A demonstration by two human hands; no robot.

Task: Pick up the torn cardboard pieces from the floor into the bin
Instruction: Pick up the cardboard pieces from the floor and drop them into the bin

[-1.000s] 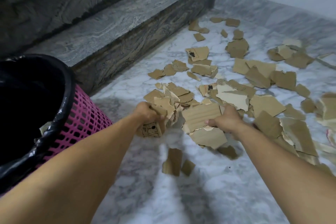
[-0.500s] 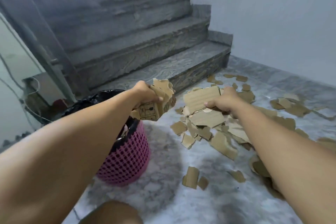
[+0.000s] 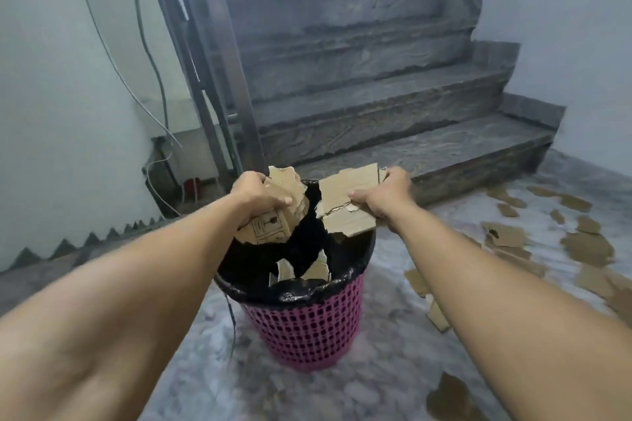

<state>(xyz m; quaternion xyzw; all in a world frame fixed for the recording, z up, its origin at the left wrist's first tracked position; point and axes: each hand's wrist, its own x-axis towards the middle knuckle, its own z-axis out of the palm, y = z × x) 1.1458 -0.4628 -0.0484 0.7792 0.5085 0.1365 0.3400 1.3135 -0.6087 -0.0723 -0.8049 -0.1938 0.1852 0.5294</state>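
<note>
Your left hand (image 3: 254, 196) has its fingers curled tight round a crumpled bunch of torn brown cardboard pieces (image 3: 273, 212), one scrap printed with black handling symbols hanging just below your knuckles; your right hand (image 3: 384, 196) pinches a flat stack of torn brown corrugated sheets (image 3: 345, 207), thumb on top and fingers hidden beneath, so the sheets jut out to the left of that grip; directly under both grips stands the round pink perforated plastic bin (image 3: 307, 328) lined with a black plastic bag (image 3: 260, 270); the bunch in your left hand hangs over the bin's far left rim, and the flat stack in your right hand lies over its far right rim; a few pale scraps (image 3: 301, 270) already lie inside the bag, below and between your two grips; off to the right of your right grip, loose brown cardboard pieces (image 3: 506, 236) are scattered on the grey marble floor (image 3: 376, 379); beyond both grips rise dark grey stone stairs (image 3: 376, 106)
</note>
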